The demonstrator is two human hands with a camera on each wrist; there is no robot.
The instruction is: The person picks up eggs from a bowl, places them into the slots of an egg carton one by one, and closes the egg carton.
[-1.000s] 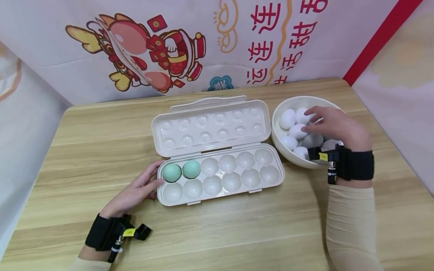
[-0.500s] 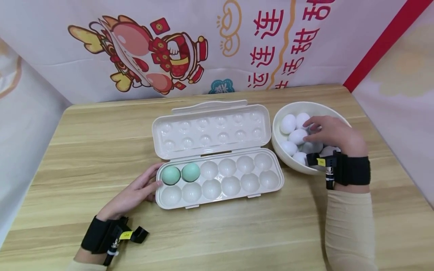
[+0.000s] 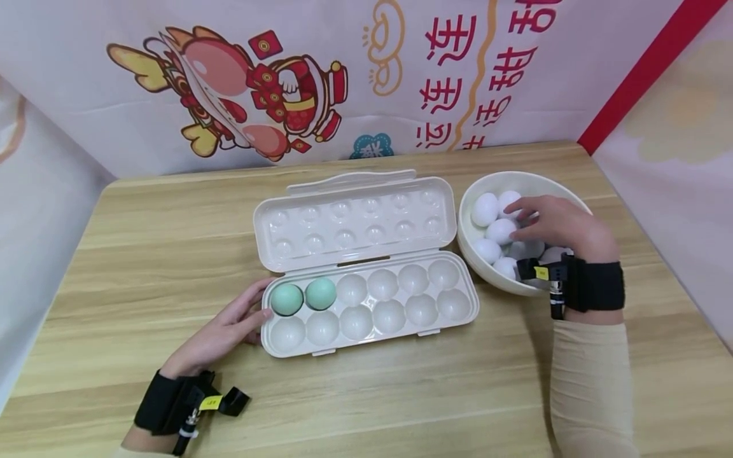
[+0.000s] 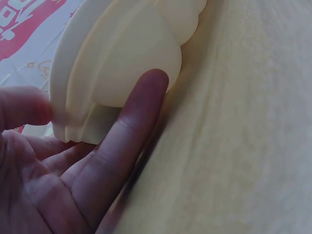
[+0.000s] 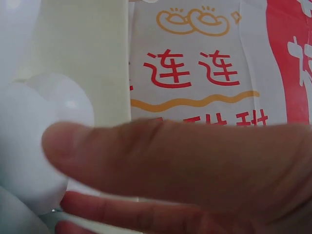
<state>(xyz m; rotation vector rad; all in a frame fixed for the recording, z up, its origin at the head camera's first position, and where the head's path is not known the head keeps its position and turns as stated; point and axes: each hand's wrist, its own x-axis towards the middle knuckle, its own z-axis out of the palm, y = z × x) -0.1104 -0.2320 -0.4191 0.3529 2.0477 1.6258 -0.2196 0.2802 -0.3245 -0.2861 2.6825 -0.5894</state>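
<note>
Left-hand grip: narrow; left hand [image 3: 220,334] holds the left end of the egg tray [image 3: 389,316], thumb at the rim, index finger extended along the outside of a cup.
Right-hand grip: right hand [image 3: 564,222] is inside the bowl [image 3: 487,277], thumb and fingers parted at the white eggs [image 3: 485,209] – thumb tip over one egg in the right wrist view; cannot tell whether an egg is pinched.
Egg tray: lies on the wooden table [image 3: 401,394], two rows of six cups, lid [image 3: 357,219] folded back on the far side.
Green eggs [image 3: 287,299]: two, seated side by side in the far row – first and second cups from the left.
Bowl: just beside the tray's right end, holding white eggs.
Backdrop [image 3: 321,19]: printed cloth behind the table.
</note>
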